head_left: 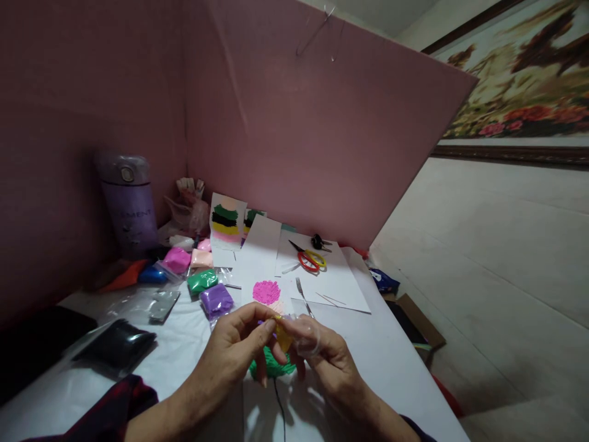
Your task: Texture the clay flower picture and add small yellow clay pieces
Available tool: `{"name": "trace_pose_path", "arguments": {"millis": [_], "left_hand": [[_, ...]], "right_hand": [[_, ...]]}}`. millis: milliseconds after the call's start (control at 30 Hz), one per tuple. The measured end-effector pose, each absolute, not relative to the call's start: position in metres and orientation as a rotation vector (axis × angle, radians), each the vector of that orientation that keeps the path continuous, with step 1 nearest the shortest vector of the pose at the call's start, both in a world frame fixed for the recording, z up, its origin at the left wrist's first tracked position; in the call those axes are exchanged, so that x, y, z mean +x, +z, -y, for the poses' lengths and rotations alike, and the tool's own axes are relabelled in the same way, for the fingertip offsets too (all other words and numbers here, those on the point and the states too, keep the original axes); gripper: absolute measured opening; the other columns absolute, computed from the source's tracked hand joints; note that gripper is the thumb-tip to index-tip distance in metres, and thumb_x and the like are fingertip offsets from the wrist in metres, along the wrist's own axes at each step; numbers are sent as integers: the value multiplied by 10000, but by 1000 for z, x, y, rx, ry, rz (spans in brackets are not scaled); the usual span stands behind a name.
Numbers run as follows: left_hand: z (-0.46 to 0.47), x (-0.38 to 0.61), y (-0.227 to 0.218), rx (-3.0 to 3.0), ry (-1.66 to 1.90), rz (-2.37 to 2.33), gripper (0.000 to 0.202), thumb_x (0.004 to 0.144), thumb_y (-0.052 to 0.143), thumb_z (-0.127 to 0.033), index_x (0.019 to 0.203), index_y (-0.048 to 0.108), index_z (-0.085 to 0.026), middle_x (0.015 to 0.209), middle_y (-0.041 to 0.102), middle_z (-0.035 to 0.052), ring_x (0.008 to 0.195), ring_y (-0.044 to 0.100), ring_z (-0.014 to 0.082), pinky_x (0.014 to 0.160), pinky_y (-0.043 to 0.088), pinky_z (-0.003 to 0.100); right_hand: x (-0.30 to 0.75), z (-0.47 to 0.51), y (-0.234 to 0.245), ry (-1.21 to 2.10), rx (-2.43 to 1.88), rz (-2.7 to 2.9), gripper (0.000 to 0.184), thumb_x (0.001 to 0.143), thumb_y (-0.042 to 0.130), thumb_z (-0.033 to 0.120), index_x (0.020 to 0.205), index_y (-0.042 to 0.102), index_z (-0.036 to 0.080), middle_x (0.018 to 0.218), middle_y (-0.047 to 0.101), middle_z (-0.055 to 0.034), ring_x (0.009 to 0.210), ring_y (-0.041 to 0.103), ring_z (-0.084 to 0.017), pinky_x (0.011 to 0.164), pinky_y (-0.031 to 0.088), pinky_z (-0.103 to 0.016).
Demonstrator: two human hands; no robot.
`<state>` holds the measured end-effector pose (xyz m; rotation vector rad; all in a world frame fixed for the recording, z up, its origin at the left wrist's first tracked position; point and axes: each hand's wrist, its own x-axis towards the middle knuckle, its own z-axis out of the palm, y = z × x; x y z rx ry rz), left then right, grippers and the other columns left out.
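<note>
My left hand (237, 344) and my right hand (331, 356) meet over the front of the table. Their fingers pinch a small piece of yellow clay (283, 339) in what looks like a clear plastic bag (307, 336). The bag's loose part lies over my right fingers, and my fingertips partly hide the clay. Beneath my hands is a textured green clay shape (275, 364), with a thin black strand (280, 402) running from it toward me. Just beyond them a round patch of bright pink clay (266, 292) lies on white paper, beside a fork (304, 296).
Red-and-yellow scissors (313, 260) and thin sticks (329, 299) lie on white sheets farther back. At left are clay packets, including purple (216, 301), green (202, 282) and black (117, 348). A purple tumbler (129, 209) stands by the pink partition (294, 135).
</note>
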<state>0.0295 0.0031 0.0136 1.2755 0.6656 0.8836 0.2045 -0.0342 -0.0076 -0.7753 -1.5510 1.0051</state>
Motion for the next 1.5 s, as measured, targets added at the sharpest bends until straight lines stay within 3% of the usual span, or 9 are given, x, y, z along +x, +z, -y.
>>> {"name": "trace_pose_path", "arguments": {"millis": [333, 600, 1033, 1300, 1500], "left_hand": [[-4, 33, 18, 1213, 938, -605, 253, 791, 670, -395, 863, 671, -153, 689, 735, 53, 569, 669, 156, 564, 560, 269], [-1, 33, 25, 1207, 942, -654, 282, 768, 682, -424, 835, 698, -150, 690, 739, 65, 579, 679, 174, 564, 562, 274], [-1, 32, 19, 1213, 918, -634, 284, 799, 669, -418, 884, 709, -150, 742, 750, 50, 617, 697, 168, 612, 577, 269], [-1, 33, 22, 1165, 916, -650, 342, 757, 700, -442, 908, 704, -136, 753, 755, 77, 666, 711, 195, 592, 576, 269], [-2, 33, 21, 1182, 931, -629, 278, 779, 683, -399, 879, 724, -143, 734, 752, 57, 610, 693, 156, 599, 581, 255]], "right_hand": [[202, 35, -11, 1085, -833, 1430, 292, 924, 559, 437, 1098, 727, 273, 908, 639, -58, 574, 497, -91, 491, 447, -206], [203, 33, -6, 1035, -736, 1464, 277, 916, 585, 398, 1150, 711, 320, 862, 626, -46, 550, 478, -83, 461, 413, -190], [202, 34, -8, 1052, -751, 1442, 237, 942, 555, 369, 1070, 740, 294, 912, 676, -55, 586, 509, -85, 495, 438, -186], [203, 35, -7, 1022, -783, 1439, 250, 931, 573, 376, 1141, 706, 346, 908, 673, -39, 568, 500, -74, 494, 438, -177], [203, 34, -8, 1069, -772, 1434, 235, 930, 574, 390, 1103, 724, 334, 935, 682, -44, 569, 499, -69, 494, 432, -173]]}}
